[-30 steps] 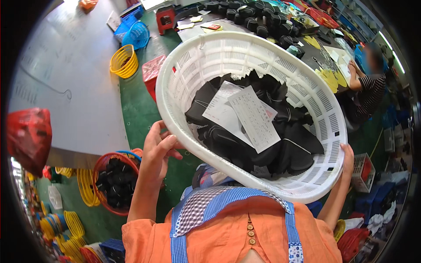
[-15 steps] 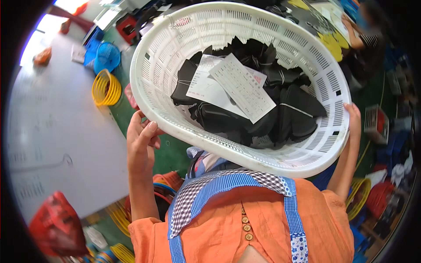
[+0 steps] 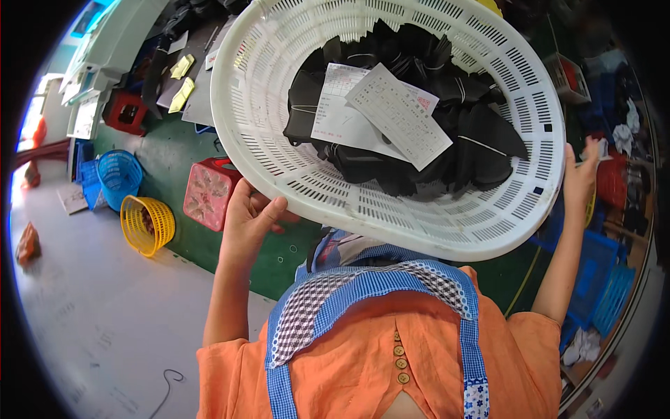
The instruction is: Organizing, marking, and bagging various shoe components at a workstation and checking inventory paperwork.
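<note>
A large oval white plastic basket (image 3: pixel 391 237) with slotted walls is in front of me, its opening tilted toward me. Inside lie several bundles of black cut pieces (image 3: pixel 492 143), tied with pale bands. Two printed paper slips (image 3: pixel 401 119) overlap on top of them. My left hand (image 3: pixel 246 218) is closed on the basket's near-left rim, thumb on the near side, some fingers partly hidden beneath. Beside the right end of the rim is my right hand (image 3: pixel 581 183), its fingers stretched outward and apart; whether its thumb touches the rim I cannot tell.
To the left on the green floor stand a pink-red stool (image 3: pixel 209 195), a yellow basket (image 3: pixel 148 227), a blue basket (image 3: pixel 120 178) and a darker red stool (image 3: pixel 125 112). Yellow pieces (image 3: pixel 181 96) lie on a table at far left. Blue crates (image 3: pixel 593 279) line the right side.
The view has turned, so the surroundings have shifted and the seated person is out of sight. The basket appears higher. My right fingers, earlier at the rim, now spread away from it.
</note>
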The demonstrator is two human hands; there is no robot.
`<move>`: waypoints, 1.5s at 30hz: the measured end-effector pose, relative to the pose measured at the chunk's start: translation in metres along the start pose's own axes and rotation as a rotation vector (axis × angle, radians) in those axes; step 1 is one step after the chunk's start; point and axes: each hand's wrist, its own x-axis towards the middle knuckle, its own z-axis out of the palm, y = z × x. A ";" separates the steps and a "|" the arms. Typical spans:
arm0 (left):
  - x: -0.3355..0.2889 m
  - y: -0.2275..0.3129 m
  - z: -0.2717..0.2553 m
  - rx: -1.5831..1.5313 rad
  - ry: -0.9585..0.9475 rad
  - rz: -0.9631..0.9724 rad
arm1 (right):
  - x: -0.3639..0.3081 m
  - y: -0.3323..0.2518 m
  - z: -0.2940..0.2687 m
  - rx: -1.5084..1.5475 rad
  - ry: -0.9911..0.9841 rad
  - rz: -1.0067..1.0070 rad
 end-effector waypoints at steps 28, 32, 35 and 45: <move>0.130 0.059 0.103 0.022 -0.440 -0.182 | 0.034 -0.252 0.030 1.619 -0.695 0.396; 0.141 0.058 0.107 -0.072 -0.438 -0.123 | 0.033 -0.265 0.007 1.509 -0.551 0.307; 0.144 0.056 0.099 -0.144 -0.488 -0.126 | 0.025 -0.277 0.001 1.538 -0.373 0.312; 0.119 0.054 0.014 -0.455 -0.355 -0.071 | 0.029 -0.273 -0.022 1.484 -0.095 0.447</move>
